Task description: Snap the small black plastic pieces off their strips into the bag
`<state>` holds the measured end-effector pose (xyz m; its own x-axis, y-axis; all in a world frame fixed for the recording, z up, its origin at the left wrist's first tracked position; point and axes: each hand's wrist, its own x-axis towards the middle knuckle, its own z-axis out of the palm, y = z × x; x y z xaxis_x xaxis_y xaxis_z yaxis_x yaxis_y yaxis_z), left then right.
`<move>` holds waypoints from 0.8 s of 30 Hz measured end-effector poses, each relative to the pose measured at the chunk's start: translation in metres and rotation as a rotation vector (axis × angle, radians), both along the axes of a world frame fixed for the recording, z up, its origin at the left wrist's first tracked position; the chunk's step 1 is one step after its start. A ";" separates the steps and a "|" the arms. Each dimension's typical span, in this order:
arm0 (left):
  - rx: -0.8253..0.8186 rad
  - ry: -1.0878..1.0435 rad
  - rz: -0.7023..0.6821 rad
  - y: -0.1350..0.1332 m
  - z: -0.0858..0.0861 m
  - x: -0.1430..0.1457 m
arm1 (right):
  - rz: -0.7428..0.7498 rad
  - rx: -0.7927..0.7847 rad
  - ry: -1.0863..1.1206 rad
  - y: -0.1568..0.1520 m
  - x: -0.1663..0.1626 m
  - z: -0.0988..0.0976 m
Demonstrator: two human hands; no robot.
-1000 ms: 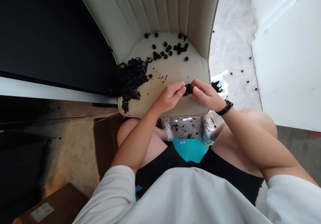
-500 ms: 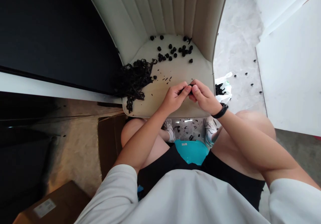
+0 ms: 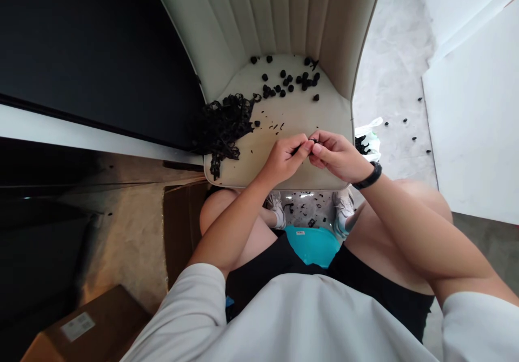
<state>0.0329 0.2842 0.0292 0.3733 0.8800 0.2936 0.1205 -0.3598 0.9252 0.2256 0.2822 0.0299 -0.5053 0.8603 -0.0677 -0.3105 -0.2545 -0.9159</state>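
Note:
Over the front of the chair seat, my left hand (image 3: 286, 159) and my right hand (image 3: 337, 155) meet fingertip to fingertip. Both are closed in a pinch on a small black part (image 3: 313, 141), mostly hidden by the fingers; its exact kind does not show. Beyond them on the seat lie several small black round caps (image 3: 305, 79), scattered toward the backrest. To the left is a tangled heap of thin black trimmings (image 3: 229, 121). One loose cap (image 3: 257, 124) sits beside that heap, near small black scraps (image 3: 278, 126).
The pale padded chair (image 3: 275, 170) stands before my knees. To its right, a white plastic bag (image 3: 375, 140) holds black pieces, and a few lie on the floor. A blue stool (image 3: 312, 245) is under me, a cardboard box (image 3: 93, 324) at lower left, a dark panel (image 3: 97, 59) at left.
My right fingers have opened out slightly around the black part, and less of it shows between my hands. The whole view has shifted a little; the heap and caps lie as before.

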 end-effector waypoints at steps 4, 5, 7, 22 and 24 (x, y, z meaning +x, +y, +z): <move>-0.025 -0.001 -0.031 -0.004 0.007 -0.001 | 0.018 -0.063 0.025 -0.005 0.001 0.007; -0.029 0.000 -0.034 -0.005 0.009 -0.001 | 0.019 -0.080 0.042 -0.006 0.001 0.008; -0.033 -0.007 -0.039 -0.007 0.013 -0.002 | 0.029 -0.105 0.080 -0.008 0.000 0.010; -0.135 -0.067 -0.030 -0.008 -0.002 -0.006 | 0.079 -0.210 0.189 -0.019 -0.002 0.024; -0.027 0.031 0.008 -0.005 0.001 -0.009 | 0.093 -0.257 0.210 -0.018 -0.001 0.023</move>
<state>0.0240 0.2794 0.0304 0.3748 0.8904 0.2584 0.1520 -0.3340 0.9302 0.2247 0.2641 0.0529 -0.6070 0.7779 -0.1624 -0.4500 -0.5049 -0.7366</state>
